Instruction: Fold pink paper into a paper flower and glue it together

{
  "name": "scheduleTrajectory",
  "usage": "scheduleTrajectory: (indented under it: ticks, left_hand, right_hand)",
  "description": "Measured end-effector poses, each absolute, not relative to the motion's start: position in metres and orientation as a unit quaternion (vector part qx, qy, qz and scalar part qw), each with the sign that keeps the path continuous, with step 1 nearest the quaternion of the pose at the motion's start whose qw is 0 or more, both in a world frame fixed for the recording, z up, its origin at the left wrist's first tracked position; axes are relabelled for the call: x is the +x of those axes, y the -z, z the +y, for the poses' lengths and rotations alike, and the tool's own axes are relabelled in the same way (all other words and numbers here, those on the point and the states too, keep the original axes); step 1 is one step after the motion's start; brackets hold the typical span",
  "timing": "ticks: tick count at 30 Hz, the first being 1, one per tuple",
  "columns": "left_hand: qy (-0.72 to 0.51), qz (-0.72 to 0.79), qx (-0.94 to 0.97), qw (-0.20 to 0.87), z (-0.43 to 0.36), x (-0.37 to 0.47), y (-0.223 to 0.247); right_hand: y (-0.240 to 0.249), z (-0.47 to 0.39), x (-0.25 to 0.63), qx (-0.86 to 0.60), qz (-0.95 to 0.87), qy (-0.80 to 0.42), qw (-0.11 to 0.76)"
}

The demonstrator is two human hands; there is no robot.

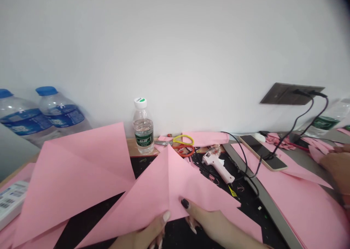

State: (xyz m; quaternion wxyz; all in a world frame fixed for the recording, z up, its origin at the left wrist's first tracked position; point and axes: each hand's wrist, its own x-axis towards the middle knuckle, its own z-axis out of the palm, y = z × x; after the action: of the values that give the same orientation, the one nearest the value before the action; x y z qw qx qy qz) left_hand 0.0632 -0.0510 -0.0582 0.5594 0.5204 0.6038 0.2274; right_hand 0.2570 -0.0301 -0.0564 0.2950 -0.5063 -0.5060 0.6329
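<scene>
A creased sheet of pink paper [153,190] is held up in front of me, its pointed corner toward the wall and a fold line down its middle. My left hand [149,234] pinches the near edge just left of the crease, thumb on top and fingers beneath. Just right of the crease, my right hand [207,219] grips the same edge, its dark-nailed thumb on the paper and other fingers under it. A larger flat pink sheet [79,176] lies to the left.
Behind the paper stand a small water bottle [143,132], scissors [183,140] and a white glue gun [218,167]. A phone [262,152] rests on pink sheets at right, near cables and a wall socket [290,94]. Another person's hand [336,165] is at the far right. Large bottles [61,114] stand left.
</scene>
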Motion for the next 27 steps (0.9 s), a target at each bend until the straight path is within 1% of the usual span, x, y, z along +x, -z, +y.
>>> scheduleTrajectory:
  ticks: [2,4,8,12,16,23,27]
  left_hand:
    - [-0.243,0.614,0.492,0.567,-0.051,0.065,0.055]
    - [-0.283,0.608,0.473,0.571,-0.051,0.066,0.052]
    - [-0.367,0.592,0.435,0.571,-0.047,0.064,0.049]
    - [-0.423,0.582,0.412,0.559,-0.039,0.057,0.053]
    - [-0.456,0.583,0.395,0.544,-0.032,0.05,0.053]
    - [-0.509,0.549,0.405,0.525,-0.025,0.04,0.05]
    - [-0.546,0.522,0.402,0.518,-0.02,0.035,0.048]
  right_hand:
    - [0.049,-0.032,0.256,-0.54,-0.494,-0.638,0.24]
    - [0.045,-0.031,0.255,-0.553,-0.481,-0.642,0.223]
    - [0.046,-0.029,0.254,-0.564,-0.454,-0.62,0.302]
    - [0.044,-0.024,0.259,-0.58,-0.463,-0.586,0.326]
    - [0.045,-0.015,0.267,-0.538,-0.475,-0.593,0.367]
    - [0.053,-0.008,0.271,-0.476,-0.434,-0.614,0.456]
    - [0.05,-0.005,0.272,-0.472,-0.396,-0.592,0.519]
